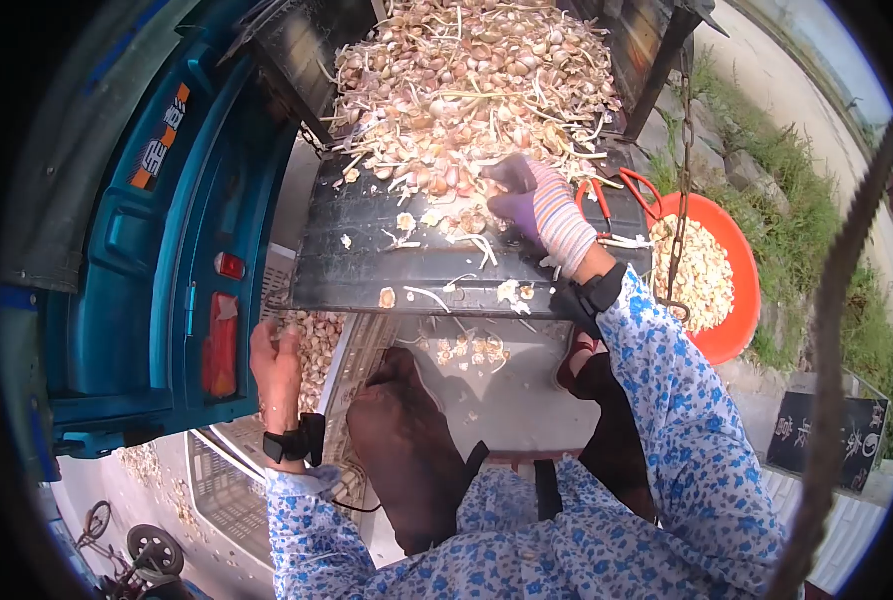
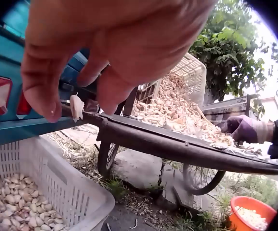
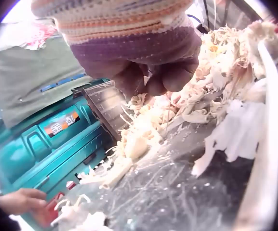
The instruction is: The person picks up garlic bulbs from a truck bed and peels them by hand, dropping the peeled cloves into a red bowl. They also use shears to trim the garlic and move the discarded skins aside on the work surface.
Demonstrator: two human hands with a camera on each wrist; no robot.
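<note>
My bare left hand (image 1: 277,372) hangs over a pale plastic crate (image 2: 76,185) of garlic cloves (image 2: 21,204). Its thumb and fingers are apart, and a single garlic clove (image 2: 76,107) shows in the gap, right beside one fingertip. My right hand (image 1: 547,208), in a striped glove with purple fingers, reaches to the near edge of a heap of garlic (image 1: 467,90) on a dark cart bed (image 1: 367,255). Its fingers bend down at the loose cloves and husks in the right wrist view; I cannot tell whether they pinch one.
Red-handled cutters (image 1: 641,188) lie at the bed's right side. An orange basin (image 1: 750,270) of pale cloves stands beyond, behind a hanging chain (image 1: 682,170). A teal vehicle body (image 1: 117,340) borders the left. Stems and peel litter the bed's front edge.
</note>
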